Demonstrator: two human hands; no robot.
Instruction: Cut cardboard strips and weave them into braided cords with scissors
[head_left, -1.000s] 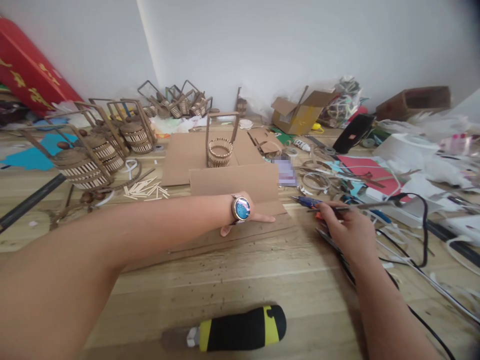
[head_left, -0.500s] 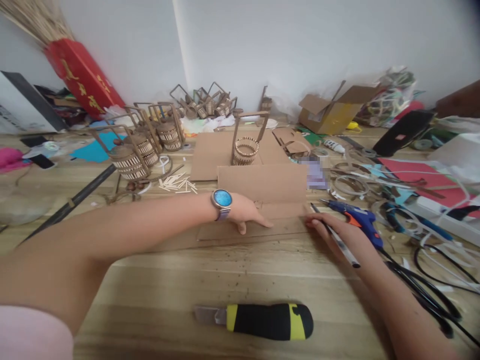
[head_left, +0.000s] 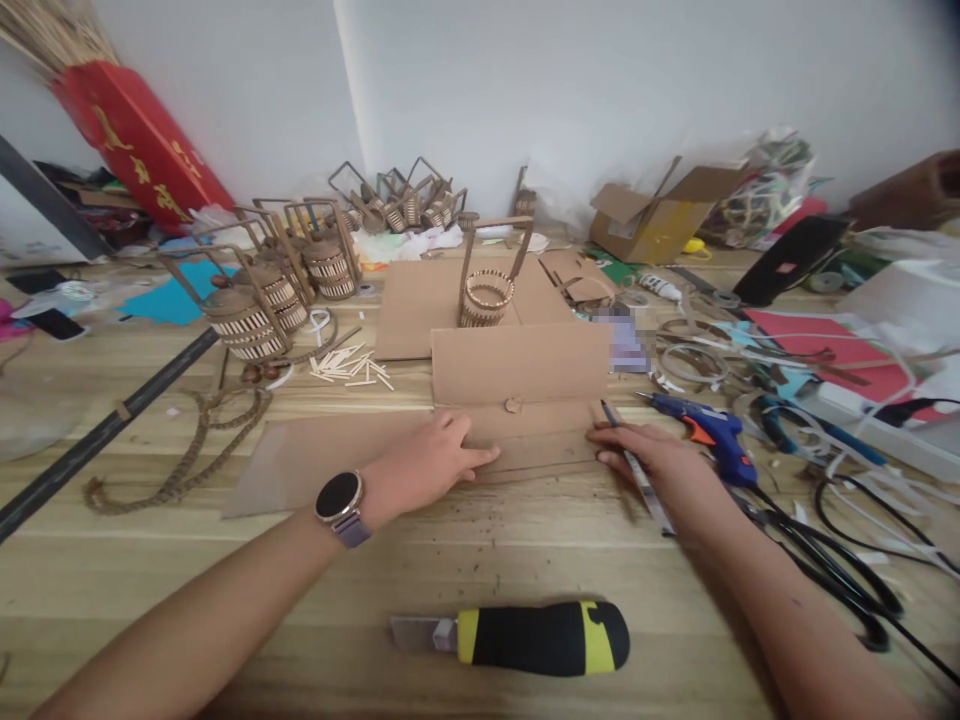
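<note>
My left hand (head_left: 420,465), with a watch at the wrist, lies on a strip of brown cardboard (head_left: 292,455); its fingers are apart and partly stretched, holding nothing. Pinched in my right hand (head_left: 652,455) is a pen (head_left: 645,490), its back end slanting down towards me. That hand rests at the right end of the cardboard, where dark lines run lengthwise. Behind the lines a flap of cardboard (head_left: 517,365) stands up, with a small round piece (head_left: 514,405) at its foot. A black and yellow utility knife (head_left: 540,638), blade out to the left, lies nearest me.
A small woven basket with a handle (head_left: 487,295) stands on a cardboard sheet (head_left: 409,310). Lidded baskets (head_left: 244,320) and short pale sticks (head_left: 349,367) are at left. To the right lie a blue glue gun (head_left: 712,435), black-handled scissors (head_left: 825,570) and coiled strips (head_left: 694,362).
My left hand has moved left and nearer me along the cardboard, uncovering the small round piece and the strip's left part. My right hand keeps the pen at the right end.
</note>
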